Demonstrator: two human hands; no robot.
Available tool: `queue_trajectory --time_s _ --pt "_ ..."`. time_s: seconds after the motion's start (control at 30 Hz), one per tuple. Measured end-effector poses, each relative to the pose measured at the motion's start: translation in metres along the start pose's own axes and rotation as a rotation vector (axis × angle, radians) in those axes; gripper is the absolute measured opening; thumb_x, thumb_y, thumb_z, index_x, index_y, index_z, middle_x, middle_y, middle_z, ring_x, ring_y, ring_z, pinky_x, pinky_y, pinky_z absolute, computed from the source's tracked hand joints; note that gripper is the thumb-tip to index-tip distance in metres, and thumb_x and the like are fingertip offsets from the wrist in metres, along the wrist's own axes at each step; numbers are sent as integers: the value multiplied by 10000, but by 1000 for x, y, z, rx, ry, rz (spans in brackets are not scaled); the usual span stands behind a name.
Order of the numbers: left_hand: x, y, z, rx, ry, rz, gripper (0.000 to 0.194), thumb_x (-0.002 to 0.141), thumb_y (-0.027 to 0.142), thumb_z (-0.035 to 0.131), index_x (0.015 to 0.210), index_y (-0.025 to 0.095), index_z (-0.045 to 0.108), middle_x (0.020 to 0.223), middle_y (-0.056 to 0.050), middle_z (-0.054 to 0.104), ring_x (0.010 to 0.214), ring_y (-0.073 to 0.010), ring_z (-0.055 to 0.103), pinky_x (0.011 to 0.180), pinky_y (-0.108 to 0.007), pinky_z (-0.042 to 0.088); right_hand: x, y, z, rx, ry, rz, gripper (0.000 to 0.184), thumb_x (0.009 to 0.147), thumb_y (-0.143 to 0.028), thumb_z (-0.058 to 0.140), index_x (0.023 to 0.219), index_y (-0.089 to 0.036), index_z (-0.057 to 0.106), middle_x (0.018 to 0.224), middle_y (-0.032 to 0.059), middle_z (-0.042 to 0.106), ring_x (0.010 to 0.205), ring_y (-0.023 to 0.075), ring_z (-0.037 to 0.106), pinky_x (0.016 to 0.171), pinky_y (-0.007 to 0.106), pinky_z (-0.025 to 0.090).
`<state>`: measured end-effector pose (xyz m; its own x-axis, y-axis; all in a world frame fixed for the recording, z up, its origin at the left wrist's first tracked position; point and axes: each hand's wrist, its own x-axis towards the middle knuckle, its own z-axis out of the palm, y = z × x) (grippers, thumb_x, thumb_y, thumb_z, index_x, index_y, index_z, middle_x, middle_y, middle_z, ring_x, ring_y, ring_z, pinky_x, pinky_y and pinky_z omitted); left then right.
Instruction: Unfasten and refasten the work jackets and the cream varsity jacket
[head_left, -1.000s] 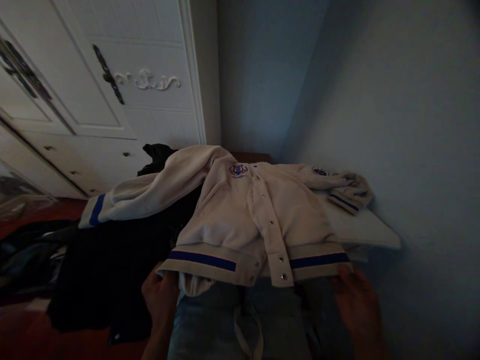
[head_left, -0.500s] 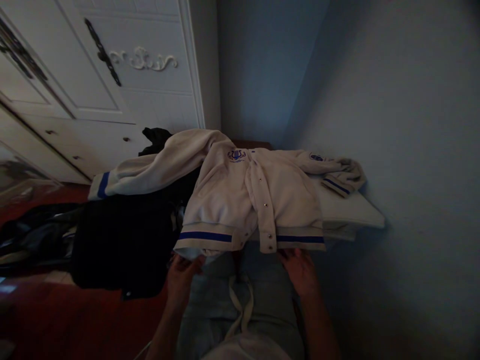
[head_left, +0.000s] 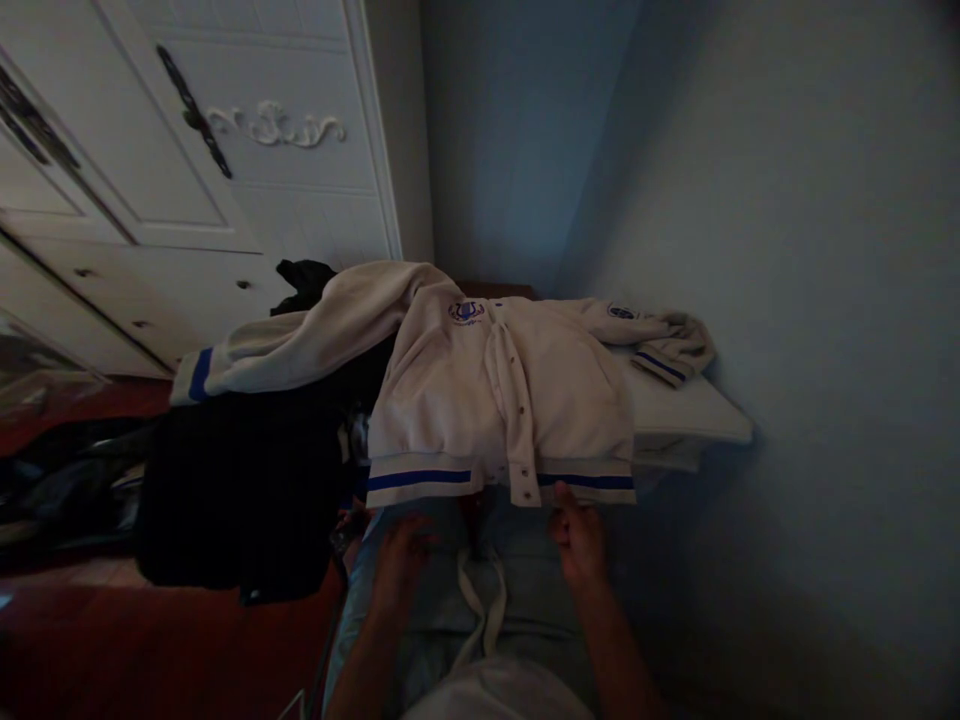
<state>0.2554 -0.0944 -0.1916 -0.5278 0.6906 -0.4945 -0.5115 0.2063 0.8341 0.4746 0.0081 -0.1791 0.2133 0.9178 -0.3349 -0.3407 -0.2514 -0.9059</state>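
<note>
A cream jacket (head_left: 435, 400) with blue-striped cuffs and hem lies front up before me. One sleeve stretches out to the left; the other is bunched at the right. A dark emblem (head_left: 466, 313) marks its chest, and the snap placket (head_left: 517, 420) runs down the middle. My right hand (head_left: 581, 545) is at the hem right of the placket, one digit over the blue stripe and the other fingers curled, closed on the edge. Below the hem's left part, my left hand (head_left: 401, 565) is apart from the cloth, somewhat blurred, its fingers loosely open.
Beneath the jacket's right side a white board-like surface (head_left: 697, 410) juts out by the grey-blue wall (head_left: 840, 300). Black fabric (head_left: 232, 490) hangs at the left, with dark items on the reddish floor (head_left: 180, 640). A white wardrobe (head_left: 300, 210) stands behind.
My left hand has let go of the hem and drawn back, inward. The hem's left side now lies flatter. My right hand has shifted slightly left, a digit now above the stripe.
</note>
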Motion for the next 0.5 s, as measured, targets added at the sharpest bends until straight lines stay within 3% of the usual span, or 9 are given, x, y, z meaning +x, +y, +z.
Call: queue_trajectory --time_s 0.07,0.13,0.23,0.33,0.4,0.5 --pt "-1 -7 6 -5 -174 -144 336 678 411 762 878 160 660 934 -107 726 688 -196 695 546 -264 499 0 6 -1 -52 -32 46 690 557 -666 818 483 -206 309 379 -99 290 320 30 290 315 178 203" --pt "-2 -12 13 15 -289 -183 371 649 432 793 858 149 675 935 -124 737 677 -202 696 544 -266 501 -2 6 -2 -97 -93 113 671 562 -728 779 492 -193 380 376 -90 323 310 32 304 314 176 199" --pt "-2 -16 21 -14 -272 -118 449 597 426 838 913 152 674 1010 -135 734 688 -210 701 547 -275 507 -9 -2 -3 -177 -251 241 680 553 -807 722 542 -164 503 362 -71 383 287 37 321 307 168 205" --pt "-3 -12 27 -114 -244 -74 510 601 401 850 1012 168 656 1139 -143 698 796 -234 713 591 -297 533 -17 -9 0 -198 -375 246 696 567 -814 711 656 -133 595 462 -8 560 339 73 468 342 175 327" --pt "-3 -6 33 -183 -258 -64 484 614 379 850 1009 184 648 1154 -126 687 870 -247 710 632 -314 549 -22 -11 3 -207 -402 228 711 570 -811 712 758 -133 613 617 55 684 409 113 568 392 203 421" --pt "-1 3 44 -275 -311 -56 347 649 345 841 879 196 628 1081 -86 704 982 -261 693 715 -333 561 -28 -14 6 -260 -438 219 730 566 -826 698 791 -136 613 784 124 744 476 155 630 435 249 484"
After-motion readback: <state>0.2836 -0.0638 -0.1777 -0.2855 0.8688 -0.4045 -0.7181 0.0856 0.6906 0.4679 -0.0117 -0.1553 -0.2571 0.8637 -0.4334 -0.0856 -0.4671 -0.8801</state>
